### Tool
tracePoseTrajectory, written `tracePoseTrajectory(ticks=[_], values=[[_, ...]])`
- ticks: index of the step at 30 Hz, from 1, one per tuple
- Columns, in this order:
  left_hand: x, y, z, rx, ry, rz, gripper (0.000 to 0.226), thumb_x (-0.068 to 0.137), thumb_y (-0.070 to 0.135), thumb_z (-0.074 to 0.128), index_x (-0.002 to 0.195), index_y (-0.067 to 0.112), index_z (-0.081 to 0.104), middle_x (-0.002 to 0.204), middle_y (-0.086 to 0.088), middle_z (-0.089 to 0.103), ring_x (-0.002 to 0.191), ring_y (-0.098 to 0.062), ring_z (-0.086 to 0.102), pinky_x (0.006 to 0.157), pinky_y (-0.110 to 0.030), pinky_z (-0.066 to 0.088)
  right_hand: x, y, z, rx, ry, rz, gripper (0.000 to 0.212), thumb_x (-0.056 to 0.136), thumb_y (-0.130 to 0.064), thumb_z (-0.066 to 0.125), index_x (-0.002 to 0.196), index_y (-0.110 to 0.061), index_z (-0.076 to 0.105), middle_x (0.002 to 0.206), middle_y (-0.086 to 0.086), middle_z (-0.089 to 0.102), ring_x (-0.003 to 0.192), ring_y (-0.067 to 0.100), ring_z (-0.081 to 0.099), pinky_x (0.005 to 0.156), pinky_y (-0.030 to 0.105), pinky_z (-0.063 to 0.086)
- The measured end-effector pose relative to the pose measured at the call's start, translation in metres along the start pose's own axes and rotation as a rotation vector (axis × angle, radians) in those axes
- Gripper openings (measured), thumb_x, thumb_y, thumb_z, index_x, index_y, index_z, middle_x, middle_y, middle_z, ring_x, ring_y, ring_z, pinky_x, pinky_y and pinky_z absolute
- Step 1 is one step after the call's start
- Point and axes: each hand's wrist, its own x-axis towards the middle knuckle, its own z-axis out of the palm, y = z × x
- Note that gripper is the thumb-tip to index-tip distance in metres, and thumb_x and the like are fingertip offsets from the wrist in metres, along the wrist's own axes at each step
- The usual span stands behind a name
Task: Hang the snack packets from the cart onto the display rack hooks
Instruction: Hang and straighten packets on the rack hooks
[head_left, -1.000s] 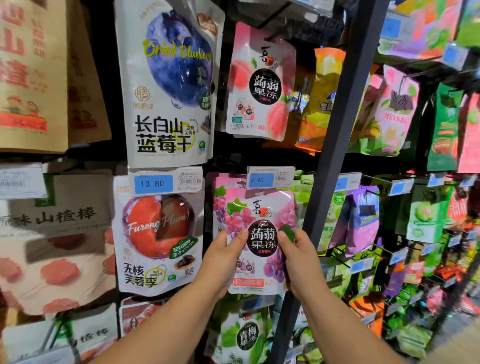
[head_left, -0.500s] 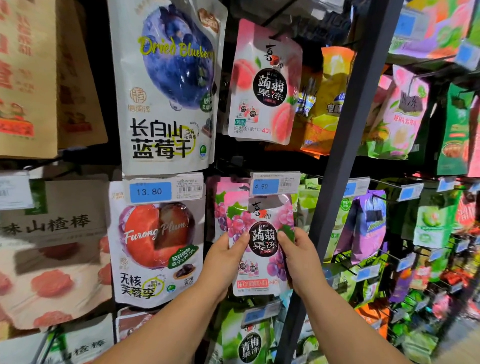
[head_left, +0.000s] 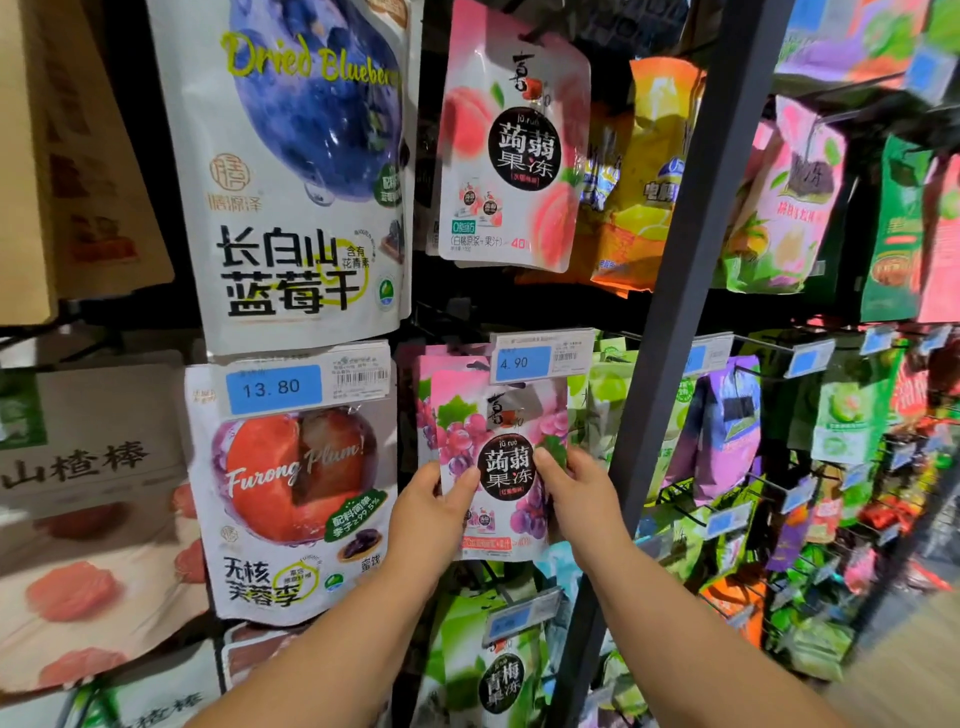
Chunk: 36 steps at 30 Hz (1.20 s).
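Note:
A pink grape jelly packet (head_left: 501, 415) with a black round label is held up against the display rack, just under the 4.90 price tag (head_left: 540, 356). My left hand (head_left: 428, 512) pinches its left edge with thumb on the front. My right hand (head_left: 579, 493) grips its right edge. The packet's top sits behind the price tag, so the hook and the packet's hole are hidden. Another pink packet of the same kind (head_left: 428, 410) hangs right behind it.
A dark upright post (head_left: 675, 322) stands just right of my right hand. Big blueberry (head_left: 306, 171) and plum (head_left: 296, 493) bags hang to the left, a peach jelly packet (head_left: 514, 140) above, green packets (head_left: 498, 670) below. Rows of hooks with packets (head_left: 810, 441) fill the right.
Both hands have lifted the grape packet upward and closer to the rack; its top edge now sits behind the 4.90 price tag.

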Motion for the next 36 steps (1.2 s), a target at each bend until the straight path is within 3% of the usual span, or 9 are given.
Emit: tracePoseTrajectory(ticks=[2,5,9,12,16,21,29,32,36], values=[[-0.003,-0.004,0.000,-0.003,-0.003,-0.011,0.024,0.089,0.041,0.063,0.103,0.022,0.061,0.099,-0.001,0.069,0.093,-0.021,0.066,0.087,-0.046,0.053,-0.003,0.005,-0.002,-0.079,0.028,0.008,0.033,0.093,-0.040,0.060,0.074,-0.015,0.052,0.073,0.000,0.055,0.070,0.015,0.053,0.063,0.029,0.040],[-0.010,-0.009,0.001,0.041,-0.018,-0.006,0.026,0.090,0.040,0.063,0.098,0.016,0.059,0.083,0.001,0.063,0.081,-0.018,0.061,0.073,-0.035,0.050,-0.013,0.009,-0.007,-0.111,0.064,0.035,0.019,0.093,-0.037,0.061,0.087,-0.021,0.055,0.073,-0.011,0.050,0.068,0.006,0.048,0.059,0.021,0.036],[-0.023,-0.016,0.004,0.078,-0.026,-0.003,0.038,0.092,0.036,0.061,0.093,0.000,0.051,0.070,0.000,0.035,0.065,-0.017,0.040,0.059,-0.032,0.028,-0.030,0.018,-0.017,-0.113,0.083,0.040,0.015,0.092,-0.035,0.063,0.093,-0.022,0.058,0.077,-0.006,0.059,0.071,0.011,0.056,0.067,0.029,0.046],[-0.034,-0.022,0.010,0.036,-0.033,-0.032,0.037,0.091,0.037,0.061,0.078,0.013,0.037,0.071,0.000,0.030,0.062,-0.017,0.032,0.058,-0.033,0.024,-0.044,0.025,-0.029,-0.101,0.043,0.078,0.009,0.093,-0.033,0.063,0.094,-0.025,0.057,0.080,-0.001,0.064,0.082,0.022,0.064,0.080,0.041,0.054],[-0.053,-0.031,0.027,-0.078,-0.045,-0.076,0.039,0.092,0.029,0.063,0.071,0.011,0.036,0.058,-0.001,0.032,0.052,-0.018,0.031,0.055,-0.032,0.026,-0.071,0.035,-0.050,-0.103,0.037,0.124,0.008,0.093,-0.027,0.064,0.093,-0.032,0.059,0.079,0.002,0.066,0.088,0.026,0.069,0.082,0.043,0.057],[-0.067,-0.047,0.065,-0.169,-0.128,-0.272,0.030,0.095,0.029,0.058,0.086,0.010,0.037,0.058,-0.008,0.035,0.049,-0.020,0.039,0.056,-0.032,0.034,-0.110,0.047,-0.090,-0.186,0.112,0.168,0.006,0.095,-0.027,0.060,0.090,-0.027,0.063,0.084,0.002,0.068,0.081,0.017,0.067,0.076,0.036,0.054],[-0.138,-0.033,0.156,-0.081,-0.638,-0.185,0.031,0.096,0.029,0.054,0.076,0.011,0.041,0.059,-0.005,0.040,0.053,-0.020,0.039,0.055,-0.026,0.035,-0.188,0.079,-0.177,-0.286,0.466,0.326,0.014,0.094,-0.024,0.061,0.080,-0.027,0.061,0.079,0.001,0.067,0.071,0.015,0.064,0.068,0.030,0.049],[-0.175,-0.028,0.191,-0.062,-0.821,-0.164,0.030,0.095,0.027,0.058,0.073,0.012,0.044,0.058,-0.003,0.039,0.047,-0.015,0.039,0.046,-0.019,0.035,-0.230,0.089,-0.211,-0.348,0.623,0.412,0.015,0.092,-0.026,0.063,0.078,-0.028,0.061,0.078,-0.001,0.068,0.078,0.023,0.067,0.076,0.041,0.055],[-0.234,-0.025,0.232,-0.026,-1.015,-0.148,0.027,0.094,0.027,0.059,0.080,0.013,0.042,0.065,-0.005,0.040,0.064,-0.022,0.046,0.065,-0.041,0.043,-0.295,0.106,-0.254,-0.405,0.788,0.515,0.015,0.088,-0.038,0.062,0.077,-0.028,0.065,0.074,-0.006,0.068,0.081,0.020,0.067,0.081,0.043,0.054]])
